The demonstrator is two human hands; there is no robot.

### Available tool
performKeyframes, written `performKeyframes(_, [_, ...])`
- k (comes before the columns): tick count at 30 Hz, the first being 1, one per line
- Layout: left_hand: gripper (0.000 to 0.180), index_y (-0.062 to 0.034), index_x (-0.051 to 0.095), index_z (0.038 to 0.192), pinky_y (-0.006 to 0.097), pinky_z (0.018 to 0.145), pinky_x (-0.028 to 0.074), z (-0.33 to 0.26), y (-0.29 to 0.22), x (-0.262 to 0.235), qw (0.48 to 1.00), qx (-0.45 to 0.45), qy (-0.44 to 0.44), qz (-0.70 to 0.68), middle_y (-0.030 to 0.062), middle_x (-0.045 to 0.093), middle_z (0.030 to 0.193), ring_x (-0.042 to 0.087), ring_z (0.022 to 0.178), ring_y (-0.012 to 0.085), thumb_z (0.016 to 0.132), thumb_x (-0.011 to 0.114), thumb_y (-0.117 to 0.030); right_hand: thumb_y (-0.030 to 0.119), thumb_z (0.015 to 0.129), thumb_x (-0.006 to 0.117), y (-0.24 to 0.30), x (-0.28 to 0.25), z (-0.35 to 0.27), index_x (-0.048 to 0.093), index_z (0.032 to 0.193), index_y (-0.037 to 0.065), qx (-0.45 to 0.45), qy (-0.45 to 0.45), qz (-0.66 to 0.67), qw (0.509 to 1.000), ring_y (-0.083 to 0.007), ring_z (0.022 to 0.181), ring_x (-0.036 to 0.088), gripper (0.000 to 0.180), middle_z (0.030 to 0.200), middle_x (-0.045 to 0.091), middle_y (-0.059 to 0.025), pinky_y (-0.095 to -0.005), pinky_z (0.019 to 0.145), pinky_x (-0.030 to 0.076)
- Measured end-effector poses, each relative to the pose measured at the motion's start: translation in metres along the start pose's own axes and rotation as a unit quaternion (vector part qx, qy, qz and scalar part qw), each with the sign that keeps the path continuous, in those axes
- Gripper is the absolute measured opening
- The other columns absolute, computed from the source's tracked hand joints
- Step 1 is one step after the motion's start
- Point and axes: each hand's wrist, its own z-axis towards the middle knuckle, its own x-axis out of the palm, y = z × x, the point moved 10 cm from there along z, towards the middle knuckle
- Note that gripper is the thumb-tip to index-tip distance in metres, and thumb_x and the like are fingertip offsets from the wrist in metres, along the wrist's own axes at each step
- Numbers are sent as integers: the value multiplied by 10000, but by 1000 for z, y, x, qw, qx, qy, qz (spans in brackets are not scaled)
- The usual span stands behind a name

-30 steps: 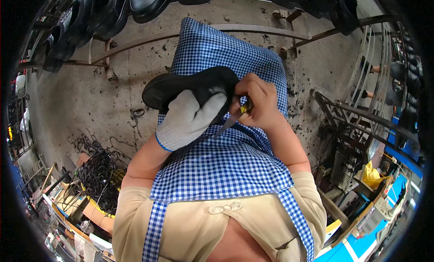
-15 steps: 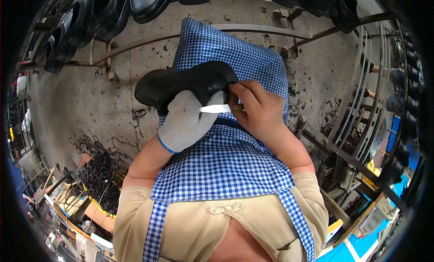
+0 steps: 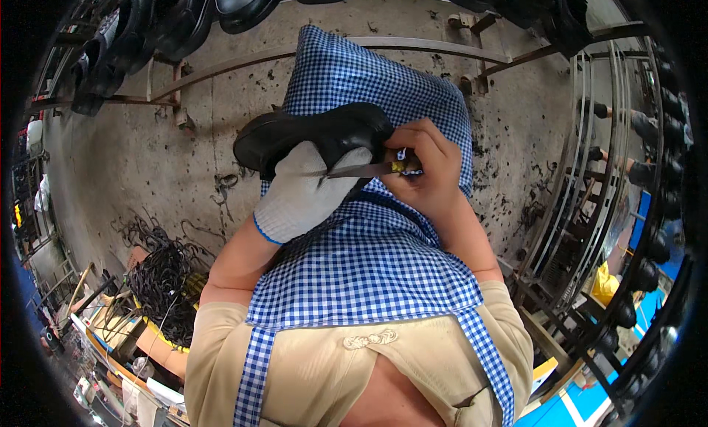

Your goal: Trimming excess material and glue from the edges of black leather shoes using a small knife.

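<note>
A black shoe [image 3: 317, 128] lies sideways over my lap, on the blue-and-white checked apron [image 3: 369, 272]. My left hand [image 3: 295, 187], in a pale knitted glove with a blue cuff edge, is closed around the shoe's near side. My bare right hand [image 3: 435, 169] grips a knife [image 3: 361, 171] by its handle, where a bit of yellow shows between the fingers. The narrow blade points left across the gloved fingers. Its tip ends near the glove, and I cannot tell whether it touches. The right fingertips also rest by the shoe's right end.
Black shoes [image 3: 247, 3] stand on a metal rack [image 3: 221, 69] ahead of me. Another rack [image 3: 590, 154] runs along the right, with more dark shoes beyond. A tangled heap of black strips [image 3: 162, 279] lies at lower left. Dark scraps litter the concrete floor [image 3: 516, 117].
The shoe and left hand have shifted slightly right. The knife blade has turned, from bright white to dark grey, as the right hand rolled. On the right, the rack's bars and shoes sit differently.
</note>
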Motion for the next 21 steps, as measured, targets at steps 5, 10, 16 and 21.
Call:
performKeyframes(5, [250,-64,660,1095,314,751,521,0,20,8,991,-51,44,-112,110,690,953,669,847,214,902,613,-214,112,599,735,-19,4,-1,595,829,44,90,46,131,986,-197,653,619,278,779,588,-70,-285,552,496])
performKeyframes(10, [293,-56,654,1117,302,746,507,-3,30,5,976,-159,59,-140,113,686,940,658,839,196,912,577,-251,83,634,714,-26,7,1,607,854,31,104,11,157,982,-150,631,589,250,814,585,-73,-248,526,450])
performKeyframes(16, [323,-40,653,1103,297,736,502,-11,32,-3,980,-148,2,-131,105,687,932,646,816,181,913,575,-290,91,701,723,-5,5,8,609,888,43,44,-14,58,997,-204,599,622,225,835,590,-90,-295,475,481])
performKeyframes(21, [345,6,646,1091,292,766,505,-18,36,-9,969,-224,-25,-98,113,684,957,647,869,171,919,573,-285,46,768,698,-6,12,4,604,900,39,30,-49,42,997,-196,582,602,163,839,589,-99,-294,466,457])
